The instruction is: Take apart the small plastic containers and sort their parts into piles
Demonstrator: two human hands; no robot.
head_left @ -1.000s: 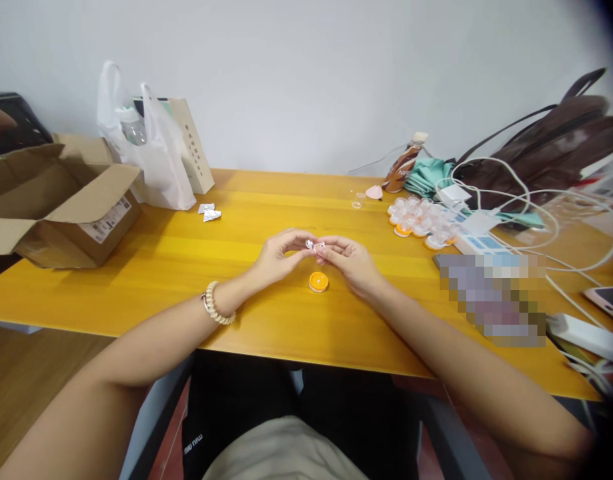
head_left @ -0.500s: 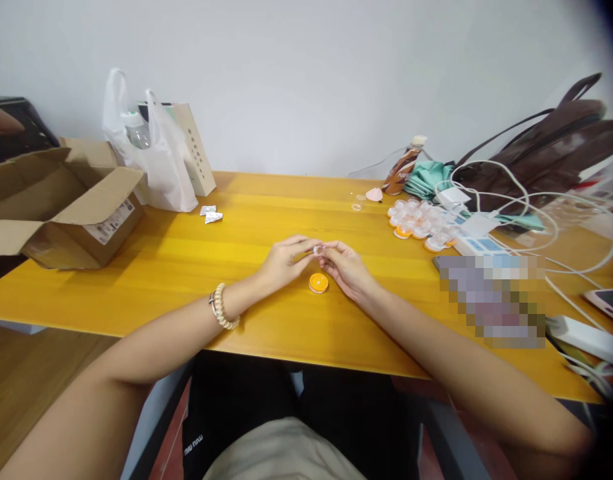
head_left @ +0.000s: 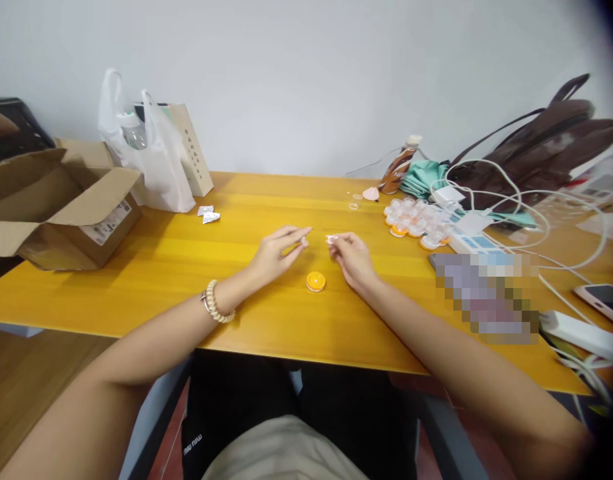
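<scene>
My left hand hovers over the yellow table, fingers loosely stretched, with a tiny pale piece pinched at thumb and forefinger. My right hand is a short gap to its right, fingertips pinched on a small clear piece. A round orange cap lies on the table just below and between the two hands. A bead bracelet is on my left wrist.
An open cardboard box sits at the left, with a white plastic bag and paper bag behind it. Two crumpled wrappers lie nearby. Several clear and orange small containers, cables, a power strip, a brown bag and a phone crowd the right.
My hands were joined on a small clear piece above the orange cap; now they have pulled apart, each keeping a bit at its fingertips. The camera shifted slightly.
</scene>
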